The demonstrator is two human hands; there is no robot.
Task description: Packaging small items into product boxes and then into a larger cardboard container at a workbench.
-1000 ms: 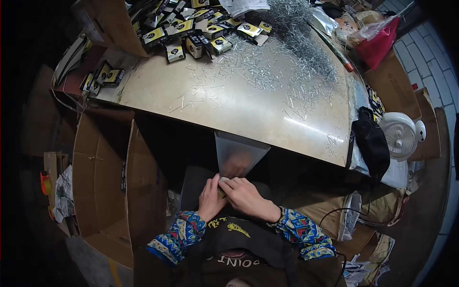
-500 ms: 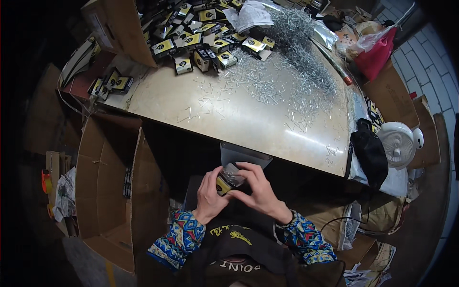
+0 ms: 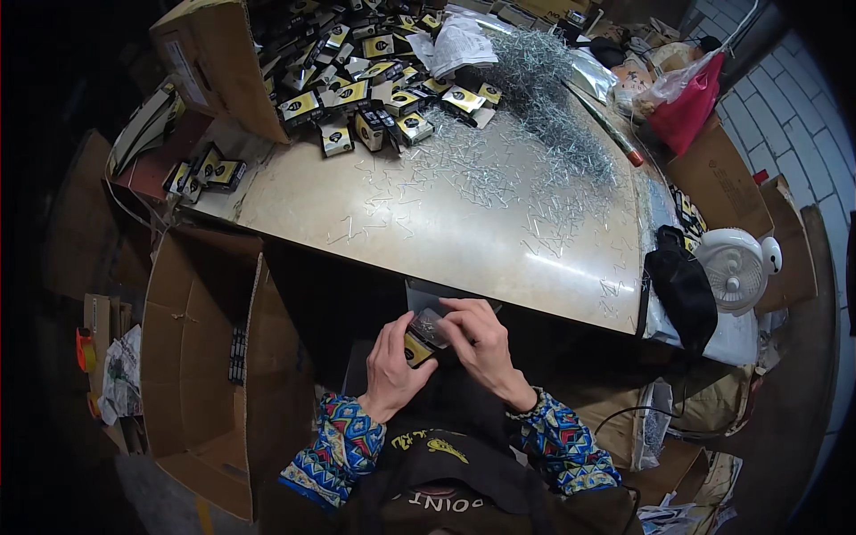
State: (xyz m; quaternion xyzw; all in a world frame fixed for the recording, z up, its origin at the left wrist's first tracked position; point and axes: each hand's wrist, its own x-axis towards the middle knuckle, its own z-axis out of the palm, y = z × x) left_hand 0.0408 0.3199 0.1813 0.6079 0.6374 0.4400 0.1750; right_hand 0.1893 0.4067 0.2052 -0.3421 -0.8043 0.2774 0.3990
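In front of my chest, my left hand [image 3: 392,367] grips a small yellow and black carton [image 3: 416,350]. A clear plastic case [image 3: 430,327] stands partly out of the carton's upper end, with thin metal pieces showing inside. My right hand [image 3: 480,339] has its fingers curled and pressed together at the case's right edge. On the table beyond lie loose bent metal wires [image 3: 473,169] and, farther back, a dense heap of them [image 3: 544,89]. Many like cartons [image 3: 348,93] are piled at the far left, several with open flaps.
A tall open cardboard box [image 3: 192,357] stands at my left, with dark packs [image 3: 237,355] inside. The table's front edge [image 3: 428,291] runs just past my hands. At the right are a black bag [image 3: 679,287], a white fan [image 3: 733,272] and a pink bag [image 3: 687,111].
My right thumb has come off the lower part of the carton and moved up beside the clear case. My left hand keeps its hold. The view has shifted slightly.
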